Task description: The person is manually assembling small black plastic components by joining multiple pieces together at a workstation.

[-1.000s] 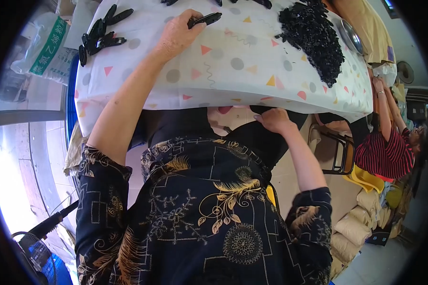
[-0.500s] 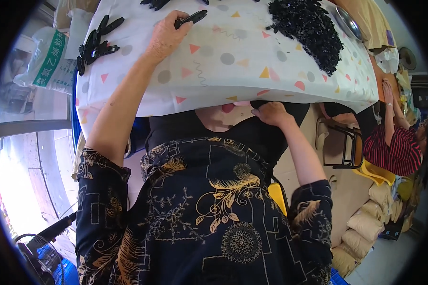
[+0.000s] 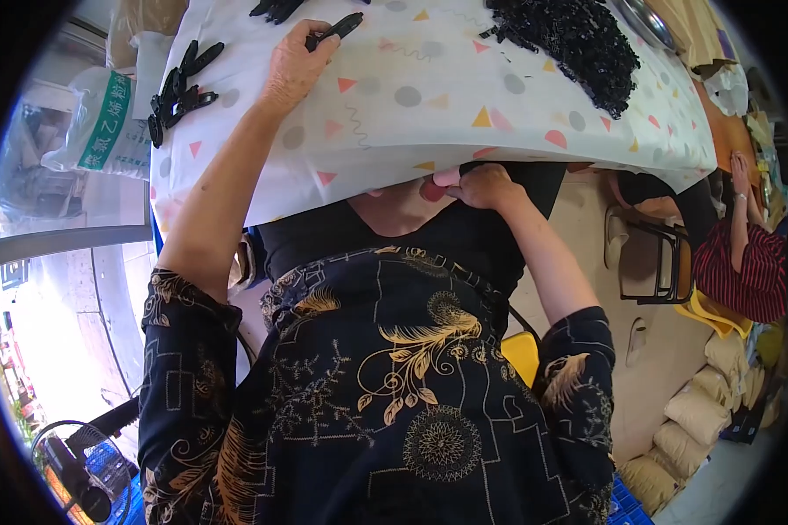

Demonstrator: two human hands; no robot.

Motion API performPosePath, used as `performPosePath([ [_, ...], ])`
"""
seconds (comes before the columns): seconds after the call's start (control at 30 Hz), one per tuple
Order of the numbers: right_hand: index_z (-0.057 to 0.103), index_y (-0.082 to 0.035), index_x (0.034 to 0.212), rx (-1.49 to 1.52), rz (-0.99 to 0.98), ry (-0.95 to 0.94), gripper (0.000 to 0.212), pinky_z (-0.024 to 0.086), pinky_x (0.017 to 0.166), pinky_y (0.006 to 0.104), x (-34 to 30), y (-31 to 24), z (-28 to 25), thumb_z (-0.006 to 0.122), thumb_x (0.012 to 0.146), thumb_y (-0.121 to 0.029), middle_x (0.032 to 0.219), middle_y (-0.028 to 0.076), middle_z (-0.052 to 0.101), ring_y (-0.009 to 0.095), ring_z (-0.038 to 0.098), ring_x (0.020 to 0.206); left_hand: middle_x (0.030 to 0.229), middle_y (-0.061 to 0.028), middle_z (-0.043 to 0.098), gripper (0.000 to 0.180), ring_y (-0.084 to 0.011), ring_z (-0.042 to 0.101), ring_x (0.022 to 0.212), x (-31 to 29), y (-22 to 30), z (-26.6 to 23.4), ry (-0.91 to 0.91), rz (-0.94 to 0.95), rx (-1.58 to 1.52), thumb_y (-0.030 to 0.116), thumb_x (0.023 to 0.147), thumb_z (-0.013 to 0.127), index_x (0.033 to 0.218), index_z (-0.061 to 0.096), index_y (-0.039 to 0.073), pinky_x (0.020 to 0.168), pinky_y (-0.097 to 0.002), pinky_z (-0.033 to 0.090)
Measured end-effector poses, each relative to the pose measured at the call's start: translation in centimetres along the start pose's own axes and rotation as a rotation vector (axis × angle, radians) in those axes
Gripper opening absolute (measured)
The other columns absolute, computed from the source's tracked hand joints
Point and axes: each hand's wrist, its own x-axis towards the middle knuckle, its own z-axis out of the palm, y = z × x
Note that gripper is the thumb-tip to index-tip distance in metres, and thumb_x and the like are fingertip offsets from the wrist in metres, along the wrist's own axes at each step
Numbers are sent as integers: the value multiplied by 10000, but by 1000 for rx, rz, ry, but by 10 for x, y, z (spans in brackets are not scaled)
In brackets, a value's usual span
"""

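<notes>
1. One slim black plastic piece, grasped in the left hand, over the far left part of the patterned tablecloth. Could twist or slip loose, being pinched near one end and jutting toward the far right.
2. Right hand, curled at the near edge of the tablecloth. Cannot tell whether gripping anything. Could snag the overhanging fabric if raised sharply, dragging loose parts along.
3. Far right, heap of tiny black plastic parts, ragged at the margin. Could scatter if jolted or brushed.
4. At left, cluster of long black plastic pieces, overlapping near the left edge of the tablecloth. Could tumble off if caught by a wide leftward swing.
</notes>
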Motion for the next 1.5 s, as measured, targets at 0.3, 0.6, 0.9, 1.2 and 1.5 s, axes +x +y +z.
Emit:
performPosePath([
  [0.3, 671, -74, 967, 1, 14, 33, 497, 453, 882, 412, -5, -1, -6, 471, 882, -520, 1052, 183, 615, 329, 589, 1014, 831, -35, 676, 285, -73, 552, 669, 2, 4, 1, 4, -10, -9, 216, 844, 621, 1040, 597, 11, 637, -217, 453],
  [0.6, 676, -68, 908, 26, -11, -152, 530, 460, 853, 418, -31, -14, -36, 405, 920, -523, 924, 173, 653, 340, 613, 937, 755, -42, 626, 298, -111, 554, 665, 0, 0, -1, 31, -10, -10, 241, 826, 638, 1021, 602, 18, 639, -256, 457],
  [0.9, 672, -56, 880, -66, -46, 117, 469, 453, 843, 443, -15, 11, 7, 440, 928, -460, 859, 180, 656, 332, 620, 915, 748, -83, 615, 316, -183, 563, 677, -1, 2, -2, 36, -21, -20, 278, 811, 649, 1013, 607, 39, 659, -308, 465],
  [1.2, 646, -39, 1038, -129, -44, -65, 472, 392, 963, 417, -47, -9, -29, 461, 915, -455, 1005, 176, 649, 322, 556, 1088, 766, -102, 621, 313, -191, 558, 674, -8, 15, -9, 32, -41, 13, 254, 808, 649, 1023, 601, 32, 651, -309, 463],
  [1.5, 594, -1, 1164, -36, 52, -209, 612, 348, 1033, 391, -28, -17, -28, 462, 878, -527, 1186, 179, 589, 298, 511, 1173, 787, -27, 595, 269, -104, 538, 693, -10, 11, -6, 15, 8, -13, 189, 853, 635, 1067, 595, 31, 656, -248, 440],
])
